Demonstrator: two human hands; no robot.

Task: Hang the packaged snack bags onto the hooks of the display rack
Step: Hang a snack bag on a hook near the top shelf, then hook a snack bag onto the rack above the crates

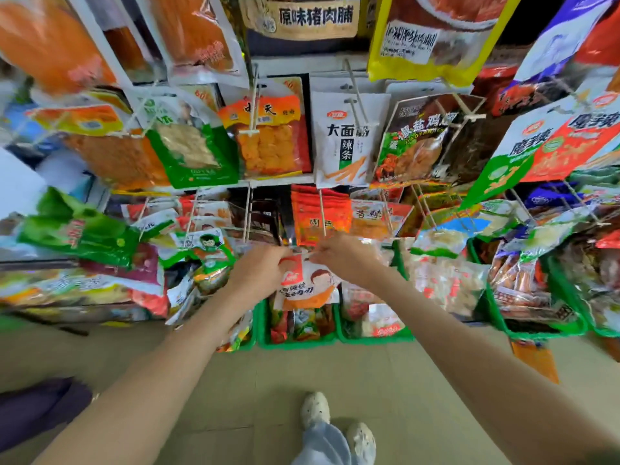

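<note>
A white and orange snack bag [307, 285] hangs between my two hands, low on the display rack. My left hand [260, 273] pinches its top left corner and my right hand [345, 256] pinches its top right corner. The top edge of the bag sits just below the tip of a white wire hook [322, 213] that carries an orange bag [318, 216]. Whether the bag's hole is on a hook cannot be told; my fingers cover it. Rows of other snack bags hang on hooks above and to both sides.
Green plastic baskets [298, 340] full of small snacks stand on the floor under the rack. A white noodle-snack bag [347, 142] and a green bag [191, 152] hang above. My feet [335, 421] stand on the tan floor. A dark object [37, 407] lies at the left.
</note>
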